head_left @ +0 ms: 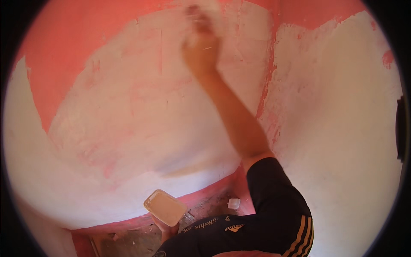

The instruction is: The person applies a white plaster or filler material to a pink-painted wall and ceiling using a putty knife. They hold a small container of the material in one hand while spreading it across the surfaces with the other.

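Note:
My right hand [200, 51] is raised high on my outstretched arm, against the upper part of the patchy wall [145, 85] that is pink and off-white. It is closed on something blurred [196, 17] at the wall that I cannot make out. Low in the view my left hand [165, 227] grips a rectangular plastic tub [165, 206] from beneath, its top surface pale beige. Part of that hand is hidden by the tub.
A whitish wall [342, 128] meets the facing wall at a corner on the right. A pink band [199, 197] runs along the wall's foot. A small white container [233, 203] rests on the dirty floor [128, 244] below. A dark object [400, 128] shows at the right rim.

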`<control>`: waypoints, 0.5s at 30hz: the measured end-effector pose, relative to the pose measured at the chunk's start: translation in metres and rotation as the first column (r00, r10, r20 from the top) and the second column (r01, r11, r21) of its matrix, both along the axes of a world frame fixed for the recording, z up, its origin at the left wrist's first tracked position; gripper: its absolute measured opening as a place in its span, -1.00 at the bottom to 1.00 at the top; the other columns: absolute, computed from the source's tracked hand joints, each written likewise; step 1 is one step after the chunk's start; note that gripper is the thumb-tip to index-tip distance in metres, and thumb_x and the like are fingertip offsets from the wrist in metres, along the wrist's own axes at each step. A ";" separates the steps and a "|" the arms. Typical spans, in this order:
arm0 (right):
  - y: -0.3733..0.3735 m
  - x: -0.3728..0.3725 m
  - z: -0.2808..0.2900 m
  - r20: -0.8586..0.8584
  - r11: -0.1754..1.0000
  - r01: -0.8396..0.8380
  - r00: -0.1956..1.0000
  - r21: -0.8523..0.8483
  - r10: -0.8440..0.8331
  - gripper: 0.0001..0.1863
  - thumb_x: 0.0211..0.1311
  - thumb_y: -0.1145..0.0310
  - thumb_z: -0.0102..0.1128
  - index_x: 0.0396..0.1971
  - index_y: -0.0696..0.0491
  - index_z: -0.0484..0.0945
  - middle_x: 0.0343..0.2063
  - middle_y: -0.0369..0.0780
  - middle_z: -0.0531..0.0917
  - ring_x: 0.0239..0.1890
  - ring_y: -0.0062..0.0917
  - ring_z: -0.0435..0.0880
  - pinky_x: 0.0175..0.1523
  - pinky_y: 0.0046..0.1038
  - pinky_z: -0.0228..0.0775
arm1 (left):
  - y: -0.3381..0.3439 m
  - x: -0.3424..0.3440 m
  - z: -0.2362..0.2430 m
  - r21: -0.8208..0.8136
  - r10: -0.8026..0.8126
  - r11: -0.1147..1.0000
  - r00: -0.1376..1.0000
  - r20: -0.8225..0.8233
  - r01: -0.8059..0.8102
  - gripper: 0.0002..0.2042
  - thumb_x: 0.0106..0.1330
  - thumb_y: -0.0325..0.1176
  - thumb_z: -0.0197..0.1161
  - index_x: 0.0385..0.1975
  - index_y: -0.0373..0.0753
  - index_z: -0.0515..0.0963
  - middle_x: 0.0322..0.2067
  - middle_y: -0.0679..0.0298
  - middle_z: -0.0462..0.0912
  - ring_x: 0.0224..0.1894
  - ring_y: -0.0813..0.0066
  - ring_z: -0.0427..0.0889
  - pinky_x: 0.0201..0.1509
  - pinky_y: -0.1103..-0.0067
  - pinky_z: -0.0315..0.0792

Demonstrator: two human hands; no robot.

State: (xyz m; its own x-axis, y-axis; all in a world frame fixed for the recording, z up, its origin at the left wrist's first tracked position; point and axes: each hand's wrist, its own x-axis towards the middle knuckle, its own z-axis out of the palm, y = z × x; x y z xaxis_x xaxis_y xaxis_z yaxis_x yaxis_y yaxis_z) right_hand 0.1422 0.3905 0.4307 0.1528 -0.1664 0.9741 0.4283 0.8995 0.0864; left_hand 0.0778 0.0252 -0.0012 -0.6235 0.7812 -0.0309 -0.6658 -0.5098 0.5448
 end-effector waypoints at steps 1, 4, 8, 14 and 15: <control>-0.035 -0.040 -0.002 0.118 0.992 -0.122 0.986 0.030 0.118 -0.40 -0.15 0.69 0.10 0.06 0.31 0.48 -0.02 0.15 0.58 0.10 0.06 0.55 0.25 -0.15 0.41 | -0.003 -0.005 0.001 0.002 -0.003 1.000 1.000 -0.002 0.003 -0.55 0.50 0.06 -0.12 0.11 -0.15 0.44 -0.07 0.26 0.59 -0.04 0.27 0.61 0.00 0.31 0.55; -0.082 -0.029 0.012 0.147 0.978 -0.199 0.968 -0.058 0.205 -0.50 -0.04 0.64 0.15 0.03 0.29 0.51 -0.12 0.14 0.63 -0.02 -0.01 0.62 0.08 -0.17 0.49 | -0.017 -0.027 0.010 0.003 -0.012 1.000 0.998 -0.062 0.012 -0.55 0.51 0.06 -0.12 0.12 -0.14 0.44 -0.06 0.26 0.59 -0.04 0.27 0.61 0.00 0.31 0.55; -0.086 0.031 0.053 -0.238 0.979 0.172 0.961 0.112 -0.142 -0.66 0.24 0.49 0.10 -0.01 0.22 0.62 -0.43 -0.14 0.69 -0.42 -0.23 0.68 -0.23 -0.24 0.54 | -0.058 -0.068 0.030 0.000 -0.034 0.999 0.995 0.092 0.034 -0.54 0.51 0.07 -0.12 0.13 -0.14 0.43 -0.05 0.26 0.59 -0.03 0.28 0.61 0.02 0.31 0.55; -0.086 -0.084 0.061 -0.160 0.937 0.324 0.926 -0.130 -0.342 -0.55 0.18 0.43 0.10 0.12 0.03 0.58 -0.36 0.01 0.70 -0.37 -0.05 0.69 -0.20 -0.13 0.57 | -0.133 -0.138 0.044 -0.035 0.046 0.999 0.992 0.115 -0.042 -0.61 0.50 0.02 -0.03 0.09 -0.11 0.44 -0.13 0.29 0.59 -0.11 0.32 0.63 -0.12 0.29 0.60; -0.100 -0.120 0.050 -0.173 0.945 0.300 0.932 -0.129 -0.319 -0.52 0.16 0.43 0.11 0.14 0.00 0.57 -0.35 0.03 0.70 -0.38 -0.05 0.69 -0.21 -0.12 0.57 | -0.144 -0.147 0.043 -0.032 0.049 0.998 0.992 0.118 -0.045 -0.61 0.50 0.02 -0.03 0.09 -0.11 0.44 -0.13 0.29 0.59 -0.11 0.32 0.63 -0.12 0.29 0.60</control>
